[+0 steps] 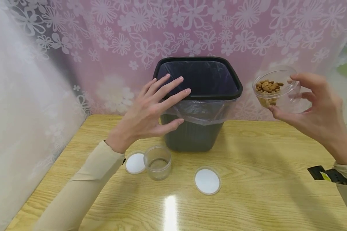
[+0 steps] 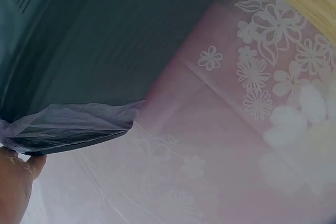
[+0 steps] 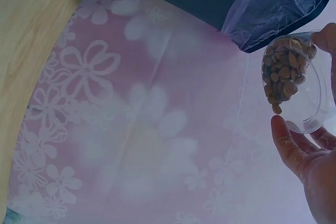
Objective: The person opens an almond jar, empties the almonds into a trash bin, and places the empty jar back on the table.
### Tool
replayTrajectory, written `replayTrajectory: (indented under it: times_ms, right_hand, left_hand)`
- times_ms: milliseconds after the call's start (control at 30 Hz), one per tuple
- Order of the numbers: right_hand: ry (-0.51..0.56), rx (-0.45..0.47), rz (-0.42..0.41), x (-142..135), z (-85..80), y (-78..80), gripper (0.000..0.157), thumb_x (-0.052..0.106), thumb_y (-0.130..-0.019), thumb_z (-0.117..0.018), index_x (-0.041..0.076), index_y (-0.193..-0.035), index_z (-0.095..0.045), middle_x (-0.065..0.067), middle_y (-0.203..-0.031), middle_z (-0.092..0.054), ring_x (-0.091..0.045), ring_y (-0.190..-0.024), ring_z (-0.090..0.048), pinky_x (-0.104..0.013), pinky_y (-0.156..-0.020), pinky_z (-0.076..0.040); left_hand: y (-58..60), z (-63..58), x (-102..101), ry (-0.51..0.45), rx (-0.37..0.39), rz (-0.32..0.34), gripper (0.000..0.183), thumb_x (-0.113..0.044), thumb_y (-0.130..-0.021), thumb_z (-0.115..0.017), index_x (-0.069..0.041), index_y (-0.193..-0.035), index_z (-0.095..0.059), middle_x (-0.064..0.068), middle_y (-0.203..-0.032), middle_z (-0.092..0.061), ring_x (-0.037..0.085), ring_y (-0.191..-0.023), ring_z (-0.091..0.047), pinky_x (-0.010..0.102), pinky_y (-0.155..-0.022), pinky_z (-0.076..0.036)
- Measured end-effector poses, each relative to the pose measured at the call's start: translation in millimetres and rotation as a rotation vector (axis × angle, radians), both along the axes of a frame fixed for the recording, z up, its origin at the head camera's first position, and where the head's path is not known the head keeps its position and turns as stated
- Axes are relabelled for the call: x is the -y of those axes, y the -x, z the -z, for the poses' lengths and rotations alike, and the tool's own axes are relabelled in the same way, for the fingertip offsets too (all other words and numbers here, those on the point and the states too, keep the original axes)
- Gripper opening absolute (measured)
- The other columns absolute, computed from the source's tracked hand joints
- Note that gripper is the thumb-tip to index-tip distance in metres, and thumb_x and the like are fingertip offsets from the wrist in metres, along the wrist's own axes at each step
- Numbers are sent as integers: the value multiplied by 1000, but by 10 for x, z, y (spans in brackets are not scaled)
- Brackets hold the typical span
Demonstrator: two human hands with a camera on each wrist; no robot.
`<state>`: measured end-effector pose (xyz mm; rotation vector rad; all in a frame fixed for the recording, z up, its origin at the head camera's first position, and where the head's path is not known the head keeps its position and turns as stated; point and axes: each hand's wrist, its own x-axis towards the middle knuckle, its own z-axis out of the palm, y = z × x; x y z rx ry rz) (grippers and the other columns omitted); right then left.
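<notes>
My right hand (image 1: 321,106) grips a clear plastic jar (image 3: 316,90) between thumb and fingers. The jar is tilted toward the bin, and almonds (image 1: 268,88) are gathered at its lower side, near the mouth. It is held in the air to the right of a dark trash bin (image 1: 191,134) lined with a clear bag (image 1: 202,112). At the bin's left front, my left hand (image 1: 153,109) has its fingers spread and fairly straight, by the black rim (image 1: 217,97). Whether they touch the rim, I cannot tell.
On the wooden table (image 1: 248,199), an uncovered clear jar (image 1: 158,165) stands before the bin. A white-centred round lid (image 1: 135,163) lies to its left and another lid (image 1: 207,181) to its right. Floral curtain (image 1: 121,41) hangs behind the bin.
</notes>
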<state>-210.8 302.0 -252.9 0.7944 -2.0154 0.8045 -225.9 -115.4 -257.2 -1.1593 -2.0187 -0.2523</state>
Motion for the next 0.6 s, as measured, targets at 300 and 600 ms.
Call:
replayTrajectory:
  times_ms: [300, 600]
  right_hand:
    - [-70, -41, 97, 74, -137, 100, 99, 76, -79, -65, -5, -136, -56, 21, -137, -51, 5, -126, -46, -2, -88, -38]
    - [-126, -164, 110, 268, -290, 249, 86, 78, -85, -56, 4, -128, -58, -32, -126, -58, -41, -119, -53, -15, -97, -30]
  left_hand:
    - [-1, 38, -14, 33, -34, -75, 71, -55, -92, -64, -27, -154, -47, 8, -159, -47, 40, -147, -41, 61, -118, -33]
    - [-18, 72, -42, 10, -39, -99, 73, -57, -90, -64, -26, -154, -48, 8, -158, -48, 40, -146, -41, 61, -118, -31]
